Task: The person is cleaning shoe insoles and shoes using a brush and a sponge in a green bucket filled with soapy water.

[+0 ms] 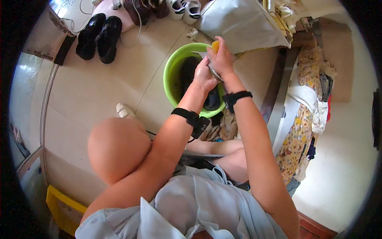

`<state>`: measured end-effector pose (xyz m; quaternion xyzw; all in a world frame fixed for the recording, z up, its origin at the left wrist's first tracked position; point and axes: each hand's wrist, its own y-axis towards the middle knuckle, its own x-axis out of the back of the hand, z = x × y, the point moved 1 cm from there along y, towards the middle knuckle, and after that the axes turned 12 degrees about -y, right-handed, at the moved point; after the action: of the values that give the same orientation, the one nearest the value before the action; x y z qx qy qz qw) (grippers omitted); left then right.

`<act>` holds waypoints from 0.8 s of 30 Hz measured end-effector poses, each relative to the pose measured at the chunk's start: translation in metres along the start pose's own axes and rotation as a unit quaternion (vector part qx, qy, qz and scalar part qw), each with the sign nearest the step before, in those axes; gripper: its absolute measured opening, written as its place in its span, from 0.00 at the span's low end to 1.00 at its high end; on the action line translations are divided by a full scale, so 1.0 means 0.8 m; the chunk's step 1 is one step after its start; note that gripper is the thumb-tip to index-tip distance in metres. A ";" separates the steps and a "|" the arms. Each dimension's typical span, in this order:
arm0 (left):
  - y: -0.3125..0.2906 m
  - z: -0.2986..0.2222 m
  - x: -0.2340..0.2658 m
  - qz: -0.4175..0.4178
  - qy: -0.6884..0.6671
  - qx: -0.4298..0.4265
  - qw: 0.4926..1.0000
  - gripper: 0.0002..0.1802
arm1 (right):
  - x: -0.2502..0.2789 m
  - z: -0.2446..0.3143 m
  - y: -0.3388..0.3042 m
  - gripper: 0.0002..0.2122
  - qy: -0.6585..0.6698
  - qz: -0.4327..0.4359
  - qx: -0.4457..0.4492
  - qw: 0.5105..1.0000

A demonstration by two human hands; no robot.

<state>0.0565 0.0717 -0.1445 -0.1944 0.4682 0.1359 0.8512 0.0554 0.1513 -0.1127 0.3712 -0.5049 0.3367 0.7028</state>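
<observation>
Both my hands are over a lime-green bucket [169, 85]. My left hand [205, 76] is closed round a thin, flat grey-white piece [215, 73], whose exact kind I cannot make out. My right hand [222, 59] presses against the same piece and grips a small yellow block [215, 46], which pokes out between thumb and fingers. Inside the bucket lies a dark shoe-like thing [188, 73]. A second dark shape [212, 100] shows below my hands, partly hidden by them.
Black shoes [108, 39] stand on the tiled floor [95, 87] at the far left. White striped shoes [191, 11] and a large pale bag [238, 24] are beyond the bucket. A bed edge with a patterned cloth [296, 147] runs along the right. A yellow frame [65, 207] is at the lower left.
</observation>
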 end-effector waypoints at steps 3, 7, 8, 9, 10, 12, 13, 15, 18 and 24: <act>-0.003 -0.022 0.003 0.045 0.011 -0.027 0.999 0.23 | 0.005 0.032 -0.030 0.23 0.028 -0.003 0.069 0.997; 0.005 -0.061 0.019 0.022 -0.039 0.022 0.999 0.33 | -0.003 0.059 -0.079 0.23 0.060 -0.017 0.080 0.995; 0.006 -0.055 0.016 0.028 -0.021 0.020 0.999 0.32 | -0.001 0.056 -0.078 0.23 0.063 -0.054 0.095 0.992; 0.009 -0.052 0.011 0.036 0.000 0.017 0.999 0.32 | -0.003 0.052 -0.067 0.22 0.068 -0.094 0.111 0.987; 0.010 -0.048 0.007 0.043 0.022 0.014 0.999 0.31 | -0.005 0.048 -0.054 0.22 0.073 -0.134 0.127 0.980; 0.006 -0.038 0.000 0.029 0.032 0.003 0.999 0.27 | -0.004 0.033 -0.029 0.23 0.071 -0.076 0.054 0.993; 0.004 -0.030 -0.004 0.022 0.036 -0.002 0.999 0.25 | -0.002 0.024 -0.013 0.23 0.063 -0.072 0.040 0.995; -0.003 0.002 -0.022 0.010 0.043 0.036 0.998 0.22 | 0.007 -0.004 0.015 0.22 0.037 -0.063 0.023 0.997; 0.000 0.005 -0.021 0.049 0.008 0.039 0.998 0.22 | 0.012 0.002 0.027 0.20 0.028 -0.045 0.042 0.998; 0.026 -0.042 0.026 0.061 0.087 -0.031 0.994 0.18 | -0.007 0.037 -0.044 0.19 0.136 -0.059 0.113 0.982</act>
<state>0.0338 0.0757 -0.1823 -0.2027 0.5466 0.1847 0.7912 0.0701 0.1075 -0.1178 0.4278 -0.3406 0.3971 0.7371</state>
